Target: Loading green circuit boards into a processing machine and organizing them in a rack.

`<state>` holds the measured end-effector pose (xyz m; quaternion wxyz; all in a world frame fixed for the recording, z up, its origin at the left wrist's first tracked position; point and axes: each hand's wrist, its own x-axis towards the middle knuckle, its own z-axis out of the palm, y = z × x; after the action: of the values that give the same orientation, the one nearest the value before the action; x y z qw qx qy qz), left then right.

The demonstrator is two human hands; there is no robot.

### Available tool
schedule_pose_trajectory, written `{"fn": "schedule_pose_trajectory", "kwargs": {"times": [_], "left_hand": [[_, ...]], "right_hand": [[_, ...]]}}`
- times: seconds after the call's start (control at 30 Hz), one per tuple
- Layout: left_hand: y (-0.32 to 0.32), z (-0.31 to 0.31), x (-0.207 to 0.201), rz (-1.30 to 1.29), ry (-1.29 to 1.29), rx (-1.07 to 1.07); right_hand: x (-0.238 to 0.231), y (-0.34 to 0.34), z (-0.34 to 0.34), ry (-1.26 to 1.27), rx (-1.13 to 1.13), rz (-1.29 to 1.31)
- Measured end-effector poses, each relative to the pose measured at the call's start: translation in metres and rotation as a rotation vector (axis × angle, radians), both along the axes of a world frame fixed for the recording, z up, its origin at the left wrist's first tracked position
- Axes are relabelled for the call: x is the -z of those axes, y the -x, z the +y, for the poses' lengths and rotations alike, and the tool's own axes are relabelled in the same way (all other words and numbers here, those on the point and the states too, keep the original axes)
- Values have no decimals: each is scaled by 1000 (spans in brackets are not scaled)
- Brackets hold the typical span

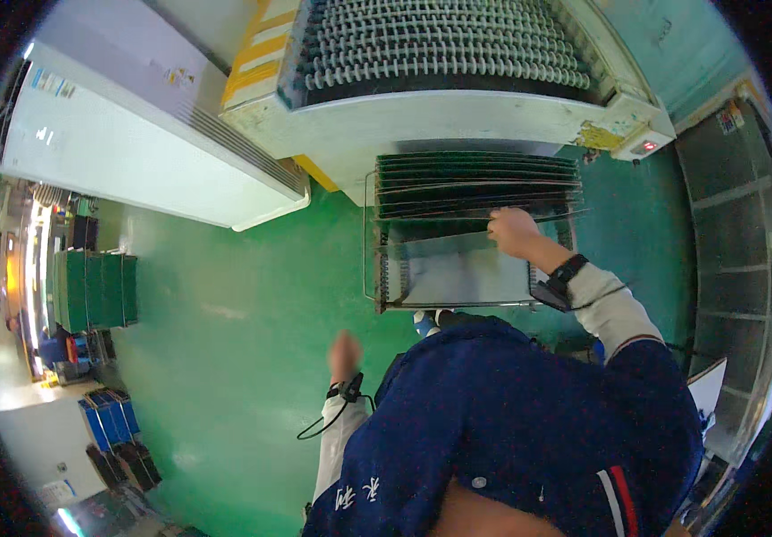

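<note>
Green floor [225, 304], open-topped rack [370, 237] standing on it right in front of the person. Thin dark panels [475, 170] upright in the rack, packed close together on the far side; near side shows a pale sheet-like surface [458, 273], unclear if panel or rack base. Right hand [513, 233] over the rack, right of its middle; fingers bent and closed on the top edge of a panel [559, 216]. That panel sits slightly askew, its right end poking out past the rack side. Left hand [344, 356] well away from the rack, low over the floor, holding nothing visible; blurred, can't tell whether its fingers are open or closed. Black bands on both wrists, cable at the left one. Navy jacket [511, 403], pale sleeves. Behind the rack, a machine [458, 112] with rows of white rollers [449, 63], and a small red display at its right corner. White cabinet [127, 152] to the left, tilted in view. Farther left, green stack [95, 291] and blue crate [110, 418]. Grey shelving [733, 251] far right.
</note>
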<state>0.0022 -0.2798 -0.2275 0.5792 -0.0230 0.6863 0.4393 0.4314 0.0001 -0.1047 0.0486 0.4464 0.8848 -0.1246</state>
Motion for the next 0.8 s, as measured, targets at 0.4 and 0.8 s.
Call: {"fn": "schedule_pose_trajectory", "kwargs": {"times": [0.4,0.8], "left_hand": [[-33,57,-49,-28,-387,209],[-115,149,-130,-185,-554,633]], "right_hand": [[-215,-16,13,-263,177,256],[-178,-13,81,709,853,1292]]}}
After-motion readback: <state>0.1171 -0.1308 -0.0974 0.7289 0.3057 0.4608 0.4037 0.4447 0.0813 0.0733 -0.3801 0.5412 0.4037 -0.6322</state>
